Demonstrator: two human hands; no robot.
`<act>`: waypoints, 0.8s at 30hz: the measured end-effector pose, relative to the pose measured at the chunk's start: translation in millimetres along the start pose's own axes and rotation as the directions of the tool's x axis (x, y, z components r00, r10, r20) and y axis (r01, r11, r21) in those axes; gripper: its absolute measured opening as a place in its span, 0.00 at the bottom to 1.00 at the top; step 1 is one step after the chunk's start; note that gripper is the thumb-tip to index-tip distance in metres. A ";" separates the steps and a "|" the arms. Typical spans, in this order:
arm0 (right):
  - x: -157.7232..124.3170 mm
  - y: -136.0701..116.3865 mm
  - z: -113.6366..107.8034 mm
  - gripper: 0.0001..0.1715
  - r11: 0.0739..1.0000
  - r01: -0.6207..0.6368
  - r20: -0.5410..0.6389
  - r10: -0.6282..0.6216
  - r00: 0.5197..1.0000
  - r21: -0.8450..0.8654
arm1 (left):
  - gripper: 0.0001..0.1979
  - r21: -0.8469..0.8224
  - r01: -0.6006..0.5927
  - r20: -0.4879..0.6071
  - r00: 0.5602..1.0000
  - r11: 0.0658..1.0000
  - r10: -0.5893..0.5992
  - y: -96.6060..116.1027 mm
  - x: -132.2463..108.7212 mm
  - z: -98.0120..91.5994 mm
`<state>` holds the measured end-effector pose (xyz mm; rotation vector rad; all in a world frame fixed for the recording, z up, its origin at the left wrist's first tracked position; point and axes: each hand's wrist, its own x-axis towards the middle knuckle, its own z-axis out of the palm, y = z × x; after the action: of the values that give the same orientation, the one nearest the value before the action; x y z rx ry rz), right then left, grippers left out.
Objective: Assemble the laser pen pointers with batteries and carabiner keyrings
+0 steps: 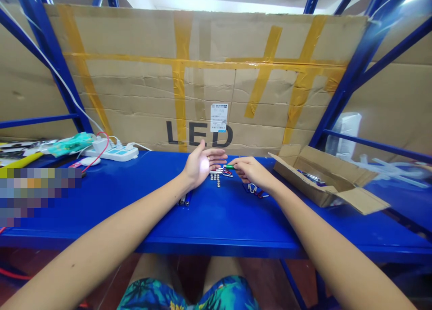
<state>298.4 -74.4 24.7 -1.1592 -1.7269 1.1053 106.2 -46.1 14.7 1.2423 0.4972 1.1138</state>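
shelf top point(135, 202): deep blue, plain and glossy
rack posts point(50, 53): the same blue
cardboard wall point(135, 89): tan brown, crossed by mustard-yellow tape stripes, with black letters "led"
label on the cardboard point(219, 117): white with dark print and a thin blue edge
small flashlight point(228, 167): green, in the right hand point(248, 169)
left hand point(202, 163): a bright white spot of light on the palm
button cells point(216, 178): silver
clips point(256, 190): red and silver
open box point(324, 177): plain tan brown
power strip point(113, 152): white with light blue switches
wire point(97, 155): red
shorts point(189, 294): blue and teal with a yellow leafy print
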 end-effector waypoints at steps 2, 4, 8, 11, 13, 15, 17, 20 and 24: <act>0.3 0.5 0.1 0.06 1.000 0.002 -0.002 -0.002 1.000 0.005 | 0.37 0.006 0.000 0.004 1.000 1.000 0.000 -0.3 0.4 -0.5; 0.7 1.4 0.2 0.06 1.000 0.008 0.000 -0.008 1.000 0.003 | 0.37 0.005 0.002 0.004 1.000 1.000 -0.002 -0.4 0.6 -0.5; 1.2 3.0 0.1 0.06 1.000 0.010 0.008 -0.010 1.000 -0.005 | 0.36 -0.017 0.011 -0.008 1.000 1.000 -0.011 -0.2 0.5 0.5; 1.0 2.8 0.0 0.06 1.000 0.009 0.011 -0.008 1.000 -0.006 | 0.36 -0.031 0.014 -0.013 1.000 0.999 -0.015 0.4 0.1 1.3; 0.7 2.2 -0.1 0.07 1.000 0.013 0.011 -0.013 1.000 -0.009 | 0.36 -0.039 0.017 -0.016 1.000 0.999 -0.018 1.0 -0.2 1.8; 0.6 1.8 -0.4 0.07 1.000 0.021 0.008 -0.021 1.000 -0.022 | 0.36 -0.048 0.020 -0.020 1.000 0.999 -0.021 1.5 -0.6 2.4; 0.7 2.1 -1.1 0.07 0.998 0.036 0.006 -0.036 0.999 -0.042 | 0.35 -0.058 0.023 -0.019 1.000 0.998 -0.024 1.8 -0.9 2.9; 1.6 4.8 -2.9 0.08 0.995 0.077 -0.006 -0.078 0.997 -0.060 | 0.35 -0.069 0.028 -0.015 0.999 0.997 -0.029 2.1 -1.0 3.3; 2.8 9.1 -5.2 0.11 0.990 0.116 -0.058 -0.121 0.991 -0.079 | 0.35 -0.062 0.035 -0.019 0.999 0.997 -0.036 2.5 -0.9 3.0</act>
<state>304.9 -68.6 18.2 -1.1096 -1.7777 0.9305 107.3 -48.5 17.7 1.1652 0.4946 1.1050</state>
